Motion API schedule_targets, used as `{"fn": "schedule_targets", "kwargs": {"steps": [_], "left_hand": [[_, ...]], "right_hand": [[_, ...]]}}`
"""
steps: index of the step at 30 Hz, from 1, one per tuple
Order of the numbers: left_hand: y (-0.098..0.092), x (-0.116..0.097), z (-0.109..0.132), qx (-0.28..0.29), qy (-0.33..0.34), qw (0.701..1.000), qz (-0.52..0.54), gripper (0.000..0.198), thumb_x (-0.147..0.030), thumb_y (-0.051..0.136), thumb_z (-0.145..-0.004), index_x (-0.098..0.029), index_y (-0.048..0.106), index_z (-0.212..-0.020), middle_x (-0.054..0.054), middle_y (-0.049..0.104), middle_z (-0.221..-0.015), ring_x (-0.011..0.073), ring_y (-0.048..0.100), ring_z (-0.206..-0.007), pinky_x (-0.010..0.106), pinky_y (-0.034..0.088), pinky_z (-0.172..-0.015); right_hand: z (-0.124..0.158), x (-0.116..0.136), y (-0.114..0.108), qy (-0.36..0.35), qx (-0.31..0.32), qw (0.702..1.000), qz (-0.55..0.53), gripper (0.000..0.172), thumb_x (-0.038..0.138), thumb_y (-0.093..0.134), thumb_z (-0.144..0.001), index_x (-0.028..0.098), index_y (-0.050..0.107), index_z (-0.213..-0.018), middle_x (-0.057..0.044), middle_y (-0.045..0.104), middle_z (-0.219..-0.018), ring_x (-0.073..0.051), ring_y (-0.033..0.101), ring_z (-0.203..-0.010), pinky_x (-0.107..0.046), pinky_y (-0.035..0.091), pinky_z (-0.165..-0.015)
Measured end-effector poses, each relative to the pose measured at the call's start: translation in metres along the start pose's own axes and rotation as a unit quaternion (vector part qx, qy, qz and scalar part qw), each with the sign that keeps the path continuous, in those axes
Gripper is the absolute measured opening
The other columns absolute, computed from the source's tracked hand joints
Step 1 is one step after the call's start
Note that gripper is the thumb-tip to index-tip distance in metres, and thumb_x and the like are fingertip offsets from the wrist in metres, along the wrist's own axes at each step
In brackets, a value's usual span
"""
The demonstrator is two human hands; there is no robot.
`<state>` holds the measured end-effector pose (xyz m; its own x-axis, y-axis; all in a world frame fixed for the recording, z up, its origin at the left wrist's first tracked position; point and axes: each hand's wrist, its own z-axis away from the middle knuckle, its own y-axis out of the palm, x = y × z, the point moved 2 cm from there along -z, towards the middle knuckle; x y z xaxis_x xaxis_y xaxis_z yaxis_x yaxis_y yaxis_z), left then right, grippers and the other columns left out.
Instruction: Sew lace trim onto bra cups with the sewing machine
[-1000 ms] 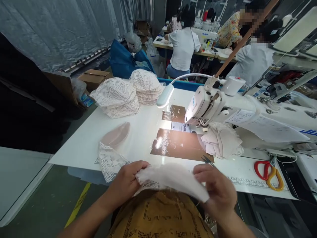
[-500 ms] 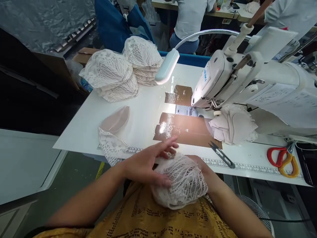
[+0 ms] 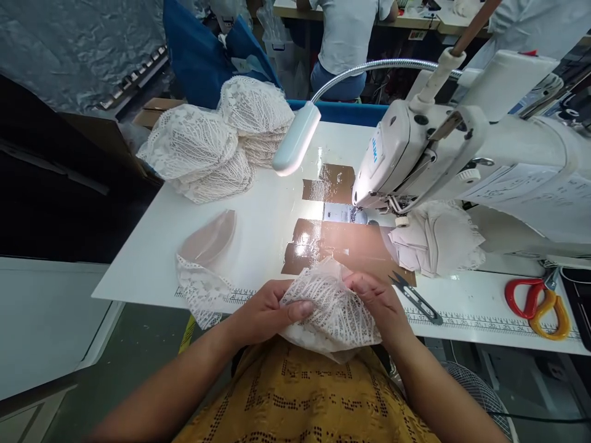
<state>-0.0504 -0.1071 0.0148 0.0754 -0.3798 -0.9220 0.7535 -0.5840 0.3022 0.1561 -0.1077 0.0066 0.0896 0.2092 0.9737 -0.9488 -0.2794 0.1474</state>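
Observation:
Between my hands, at the table's front edge, is a white lace bra cup (image 3: 330,307). My left hand (image 3: 272,311) grips its left side, thumb on top. On the upper right edge, my right hand (image 3: 376,301) pinches the lace; the fingers underneath are hidden. Left of them lies a beige cup piece (image 3: 210,243) with a lace strip (image 3: 203,292) hanging over the table edge. Thread snips (image 3: 418,299) lie just right of my right hand. The sewing machine (image 3: 388,160) stands beyond, its needle area lit.
Stacked lace cups (image 3: 189,144) sit at the back left. A lamp (image 3: 295,140) on a bendable neck hangs over the table. Folded beige pieces (image 3: 436,240) lie beside the machine. Scissors (image 3: 538,301) rest at the right, near a printed ruler (image 3: 475,320). A person (image 3: 348,37) sits behind.
My left hand, spread over the lace before, has closed on its left side. The lace cup has risen toward the table, and my right hand now pinches its upper edge.

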Motion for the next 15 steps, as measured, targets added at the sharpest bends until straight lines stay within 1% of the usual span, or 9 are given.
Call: {"fn": "schedule_targets", "kwargs": {"steps": [1, 2, 5, 6, 8, 10, 11, 13, 15], "left_hand": [[-0.001, 0.000, -0.001, -0.018, 0.003, 1.000, -0.006, 0.025, -0.036, 0.057, -0.090, -0.012, 0.065, -0.085, 0.003, 0.062, -0.076, 0.0127, 0.055, -0.067, 0.023, 0.044, -0.062], [-0.001, 0.000, -0.001, -0.031, 0.002, 0.999, -0.012, 0.028, -0.037, 0.057, -0.090, -0.012, 0.064, -0.081, 0.002, 0.061, -0.074, 0.0122, 0.054, -0.065, 0.022, 0.043, -0.060], [-0.003, 0.001, -0.004, -0.048, -0.016, 0.999, 0.015, 0.035, -0.041, 0.055, -0.091, -0.012, 0.064, -0.075, 0.003, 0.061, -0.070, 0.0132, 0.054, -0.063, 0.023, 0.043, -0.059], [-0.003, 0.002, -0.005, -0.056, -0.016, 0.997, 0.057, 0.037, -0.044, 0.054, -0.091, -0.012, 0.065, -0.076, 0.003, 0.062, -0.070, 0.0148, 0.057, -0.065, 0.024, 0.045, -0.061], [-0.002, 0.004, -0.005, -0.079, 0.005, 0.980, 0.184, 0.046, -0.055, 0.051, -0.090, -0.013, 0.068, -0.087, 0.006, 0.066, -0.078, 0.0198, 0.062, -0.076, 0.029, 0.049, -0.069], [0.003, 0.006, -0.004, -0.088, 0.033, 0.947, 0.306, 0.060, -0.069, 0.048, -0.084, -0.016, 0.066, -0.107, 0.010, 0.068, -0.096, 0.0257, 0.063, -0.092, 0.035, 0.052, -0.079], [0.007, 0.008, -0.003, -0.079, 0.038, 0.935, 0.342, 0.067, -0.072, 0.050, -0.080, -0.017, 0.062, -0.117, 0.011, 0.066, -0.107, 0.0280, 0.061, -0.100, 0.038, 0.051, -0.083], [0.017, 0.011, -0.004, -0.054, 0.026, 0.930, 0.364, 0.069, -0.066, 0.061, -0.077, -0.019, 0.055, -0.129, 0.013, 0.061, -0.122, 0.0300, 0.057, -0.112, 0.040, 0.049, -0.092], [0.026, 0.012, -0.008, -0.063, 0.007, 0.933, 0.353, 0.061, -0.043, 0.071, -0.078, -0.019, 0.053, -0.132, 0.012, 0.061, -0.123, 0.0286, 0.056, -0.114, 0.039, 0.046, -0.096]], "right_hand": [[0.000, 0.000, -0.001, 0.011, 0.024, 1.000, -0.016, 0.038, 0.052, 0.048, -0.091, 0.020, 0.065, -0.077, -0.002, 0.059, -0.079, -0.014, 0.052, -0.068, -0.024, 0.041, -0.060], [0.000, 0.000, -0.002, 0.020, 0.045, 0.998, -0.028, 0.039, 0.054, 0.049, -0.090, 0.020, 0.066, -0.080, -0.002, 0.060, -0.080, -0.014, 0.053, -0.069, -0.025, 0.041, -0.060], [0.001, 0.001, -0.001, 0.043, 0.060, 0.997, -0.014, 0.025, 0.045, 0.067, -0.081, 0.020, 0.067, -0.084, 0.000, 0.059, -0.076, -0.013, 0.052, -0.067, -0.023, 0.040, -0.060], [0.001, 0.001, -0.001, 0.046, 0.042, 0.998, -0.010, 0.021, 0.040, 0.071, -0.078, 0.020, 0.067, -0.079, 0.001, 0.058, -0.073, -0.012, 0.050, -0.064, -0.023, 0.039, -0.058], [0.000, 0.001, -0.002, 0.039, -0.019, 0.998, -0.035, 0.024, 0.039, 0.072, -0.077, 0.019, 0.063, -0.067, 0.003, 0.053, -0.064, -0.010, 0.045, -0.057, -0.022, 0.036, -0.053], [-0.003, 0.002, -0.002, 0.016, -0.074, 0.995, -0.067, 0.028, 0.041, 0.069, -0.079, 0.019, 0.061, -0.063, 0.003, 0.050, -0.061, -0.009, 0.042, -0.055, -0.021, 0.035, -0.051], [-0.005, 0.004, -0.002, -0.001, -0.088, 0.994, -0.065, 0.029, 0.041, 0.068, -0.080, 0.019, 0.061, -0.062, 0.003, 0.050, -0.062, -0.010, 0.043, -0.057, -0.022, 0.036, -0.053], [-0.009, 0.008, 0.003, -0.032, -0.078, 0.996, -0.015, 0.029, 0.038, 0.065, -0.082, 0.019, 0.061, -0.061, 0.002, 0.050, -0.063, -0.011, 0.044, -0.060, -0.023, 0.038, -0.057], [-0.012, 0.012, 0.010, -0.052, -0.041, 0.997, 0.044, 0.028, 0.035, 0.065, -0.083, 0.018, 0.062, -0.060, 0.002, 0.050, -0.062, -0.011, 0.044, -0.061, -0.024, 0.038, -0.058]]}}
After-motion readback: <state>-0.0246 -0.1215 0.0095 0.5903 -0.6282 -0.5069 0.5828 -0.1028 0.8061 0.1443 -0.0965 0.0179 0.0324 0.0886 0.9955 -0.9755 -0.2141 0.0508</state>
